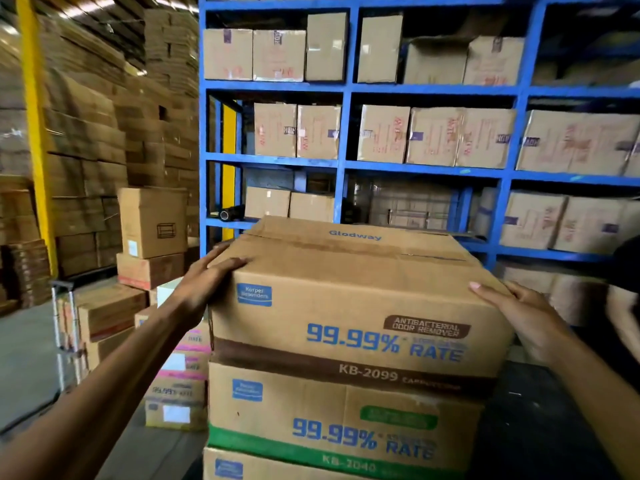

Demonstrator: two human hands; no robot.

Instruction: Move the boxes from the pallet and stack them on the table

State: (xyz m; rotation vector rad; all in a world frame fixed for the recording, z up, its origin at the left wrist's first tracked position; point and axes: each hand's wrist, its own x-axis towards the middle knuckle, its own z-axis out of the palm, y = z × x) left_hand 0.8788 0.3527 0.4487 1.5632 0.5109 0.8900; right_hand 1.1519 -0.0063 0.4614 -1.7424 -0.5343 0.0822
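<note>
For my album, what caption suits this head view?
Left hand and right hand grip the top box of a stack before blue shelves.

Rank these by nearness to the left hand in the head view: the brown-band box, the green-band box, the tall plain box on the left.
1. Brown-band box: under the left hand, top of stack.
2. Green-band box: directly beneath.
3. Tall plain box: behind, far left.

— Where did the top box (353,299) sit?
— On a second box (343,420), itself on a third (242,467), before the shelving (346,164).
— And the hands?
— Left hand (211,282) at its left top corner, right hand (516,310) against its right side. More cartons (152,221) stood stacked to the left.
</note>
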